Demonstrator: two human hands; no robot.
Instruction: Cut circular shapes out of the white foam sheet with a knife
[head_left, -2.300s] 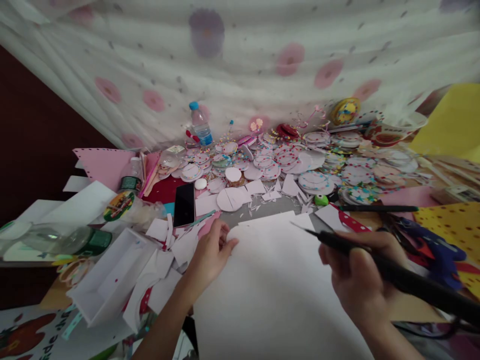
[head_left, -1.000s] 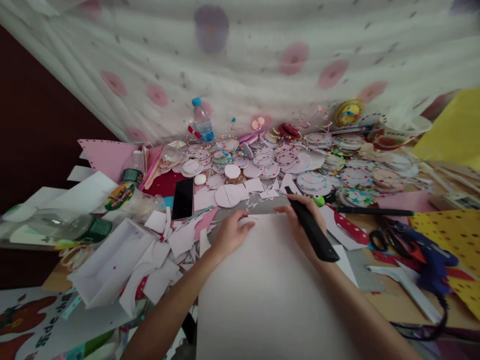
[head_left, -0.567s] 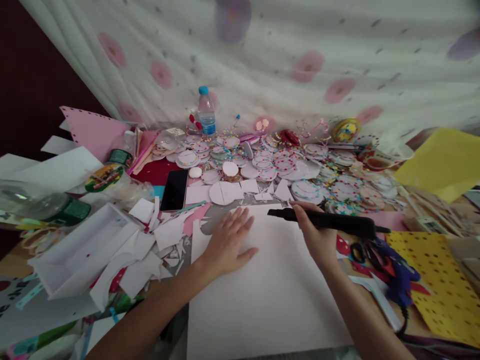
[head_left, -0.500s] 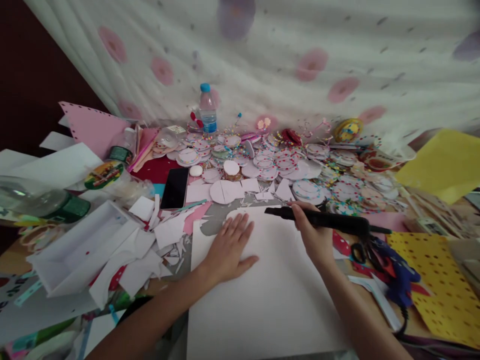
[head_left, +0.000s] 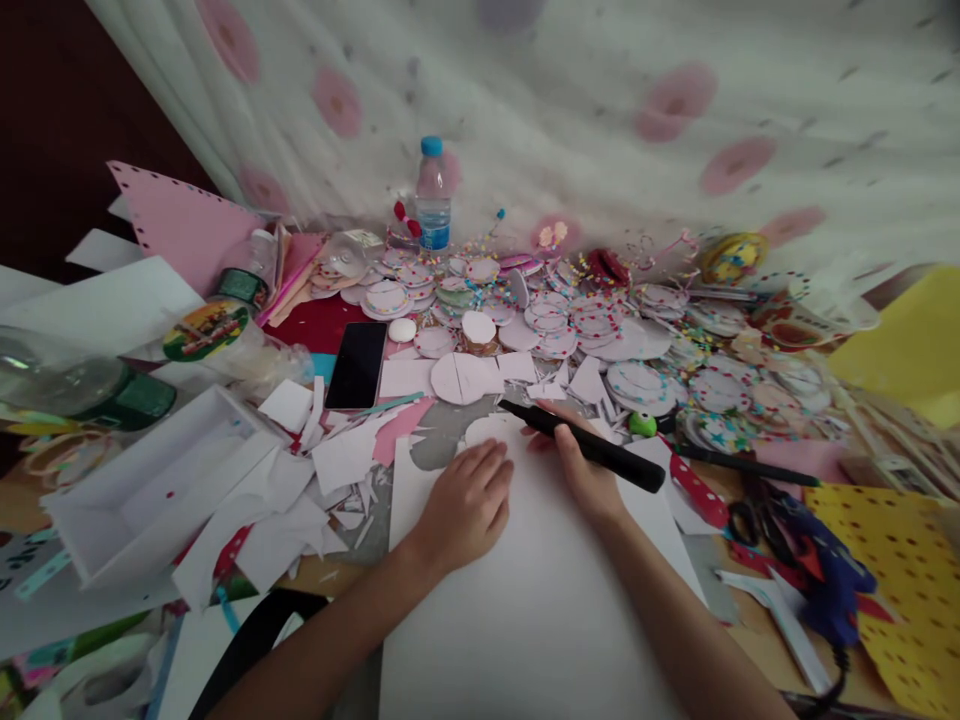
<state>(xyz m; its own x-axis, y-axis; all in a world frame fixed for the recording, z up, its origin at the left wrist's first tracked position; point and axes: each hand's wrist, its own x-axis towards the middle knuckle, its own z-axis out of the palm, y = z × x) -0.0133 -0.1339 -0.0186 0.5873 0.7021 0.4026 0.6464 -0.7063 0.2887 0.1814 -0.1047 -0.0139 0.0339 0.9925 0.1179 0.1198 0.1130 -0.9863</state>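
A large white sheet (head_left: 525, 620) lies in front of me, with a curved cut-out at its upper left. My left hand (head_left: 469, 500) rests on its upper part, fingers bent and close together; anything under them is hidden. In my right hand (head_left: 574, 455) is a black tool like a thick pen or knife (head_left: 626, 462), gripped between thumb and fingers, its narrow end pointing left above the sheet's top edge. Beyond the sheet lie white paper discs (head_left: 454, 379) and paper scraps (head_left: 352, 455).
A phone (head_left: 357, 365) lies left of the discs, a water bottle (head_left: 433, 200) stands behind. Many beaded discs fill the back. An open white box (head_left: 161, 480) is at left; scissors (head_left: 761, 520), a blue glue gun (head_left: 832, 575) and yellow spotted paper (head_left: 900, 590) are at right.
My right hand has moved left with the black tool, which now slopes down to the right. My left fingers have drawn together and bent. The view has shifted slightly.
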